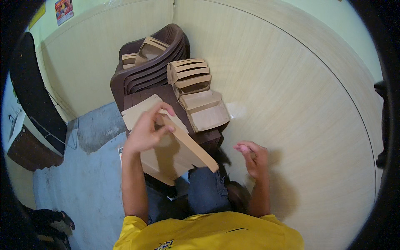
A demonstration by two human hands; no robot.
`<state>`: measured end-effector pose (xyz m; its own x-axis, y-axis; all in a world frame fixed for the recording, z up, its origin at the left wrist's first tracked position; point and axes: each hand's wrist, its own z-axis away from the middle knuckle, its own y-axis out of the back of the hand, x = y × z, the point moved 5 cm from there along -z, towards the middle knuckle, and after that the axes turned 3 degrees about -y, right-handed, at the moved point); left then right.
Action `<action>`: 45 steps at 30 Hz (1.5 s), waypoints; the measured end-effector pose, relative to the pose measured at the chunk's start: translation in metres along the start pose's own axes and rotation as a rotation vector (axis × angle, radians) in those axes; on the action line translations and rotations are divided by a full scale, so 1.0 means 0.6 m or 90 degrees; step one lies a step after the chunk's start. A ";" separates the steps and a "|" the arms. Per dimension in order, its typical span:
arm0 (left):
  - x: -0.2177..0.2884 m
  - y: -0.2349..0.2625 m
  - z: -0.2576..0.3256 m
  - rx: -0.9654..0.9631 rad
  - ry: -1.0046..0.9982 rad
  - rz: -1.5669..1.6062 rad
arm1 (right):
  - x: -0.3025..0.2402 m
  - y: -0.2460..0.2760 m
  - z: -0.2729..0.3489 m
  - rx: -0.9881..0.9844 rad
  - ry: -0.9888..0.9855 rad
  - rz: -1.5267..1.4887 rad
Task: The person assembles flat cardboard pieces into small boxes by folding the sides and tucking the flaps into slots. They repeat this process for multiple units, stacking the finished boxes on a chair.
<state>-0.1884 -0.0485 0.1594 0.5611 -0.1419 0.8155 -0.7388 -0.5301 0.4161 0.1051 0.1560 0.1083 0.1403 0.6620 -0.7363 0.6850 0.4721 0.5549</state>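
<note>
A partly folded brown cardboard box blank [183, 152] rests tilted over my lap, with a narrow folded strip along its right edge. At the far end of that strip, my left hand [146, 131] has its thumb and fingers closed around the cardboard. My right hand [255, 160] is lifted off to the right, apart from the cardboard. Its fingers are curled in toward the thumb, and nothing shows in them. Just beyond my left hand, flat cardboard pieces [139, 111] lie on a brown chair seat.
An open cardboard tray [208, 116] and nested cardboard trays [191, 75] sit on the seat's right side. Behind them, stacked brown plastic chairs [143, 77] hold more trays [152, 50]. A wooden panel wall [304, 108] stands close on the right. Dark furniture [35, 141] stands at left.
</note>
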 end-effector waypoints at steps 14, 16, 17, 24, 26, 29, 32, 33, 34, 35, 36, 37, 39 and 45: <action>0.021 -0.072 0.015 0.029 -0.196 0.215 | -0.121 -0.093 0.006 -0.155 0.228 0.144; 0.012 0.017 0.012 0.200 -0.204 0.216 | -0.103 -0.091 0.039 -0.184 0.240 0.210; 0.006 0.071 0.008 0.301 -0.191 0.205 | -0.089 -0.091 0.059 -0.228 0.239 0.262; -0.011 0.079 0.015 0.271 -0.066 0.181 | -0.020 0.000 0.034 -0.038 0.074 0.006; -0.016 0.050 0.018 0.335 -0.066 0.209 | -0.035 0.001 0.009 -0.005 0.058 -0.101; -0.033 0.012 0.028 0.354 -0.007 0.196 | -0.065 -0.020 -0.011 0.010 0.027 -0.274; -0.059 -0.029 0.049 0.321 0.072 0.268 | -0.073 -0.029 -0.027 0.074 0.005 -0.191; -0.071 -0.037 0.055 0.296 0.121 0.307 | -0.074 -0.023 -0.032 0.124 0.030 -0.037; -0.073 -0.041 0.064 0.284 0.096 0.302 | -0.072 -0.018 -0.037 0.168 0.042 0.100; -0.079 -0.045 0.074 0.277 0.115 0.285 | -0.071 -0.018 -0.041 0.159 0.095 0.094; -0.084 -0.049 0.083 0.272 0.122 0.264 | -0.067 -0.017 -0.045 0.143 0.136 0.071; -0.088 -0.053 0.090 0.261 0.135 0.254 | -0.061 -0.018 -0.048 0.122 0.162 0.035; -0.093 -0.062 0.099 0.242 0.138 0.203 | -0.042 -0.030 -0.050 0.083 0.128 -0.055; -0.052 -0.081 0.101 0.267 -0.014 -0.255 | 0.011 -0.065 -0.036 0.013 -0.015 -0.126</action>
<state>-0.1477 -0.0690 0.0892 0.7776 0.1228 0.6166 -0.2591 -0.8310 0.4922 0.0636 0.1544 0.0900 0.0174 0.5431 -0.8395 0.7154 0.5798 0.3899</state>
